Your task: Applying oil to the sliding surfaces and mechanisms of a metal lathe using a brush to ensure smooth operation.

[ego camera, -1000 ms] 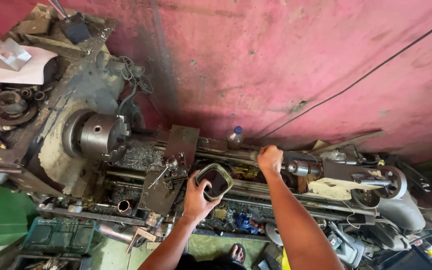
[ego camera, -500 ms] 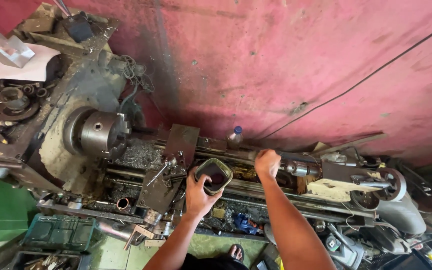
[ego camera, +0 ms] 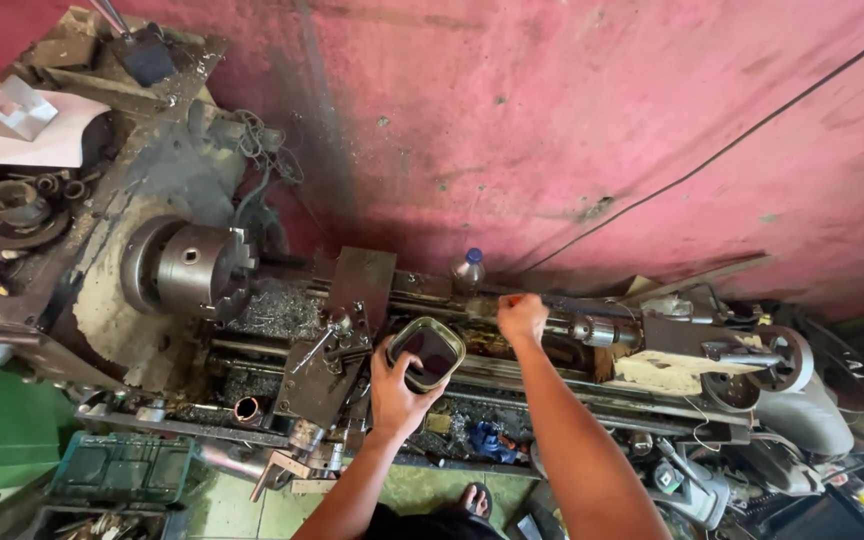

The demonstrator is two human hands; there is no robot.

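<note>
Since before, left hand (ego camera: pixel 399 392) slid the gripped ring (ego camera: pixel 427 351) leftward, chuck (ego camera: pixel 197 268) farther left; right hand (ego camera: pixel 522 317) fisted beside it.

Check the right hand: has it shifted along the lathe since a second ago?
Yes, slightly. The right hand has slid left along the lathe bed, away from the drill chuck on the tailstock, toward the plastic bottle.
</note>
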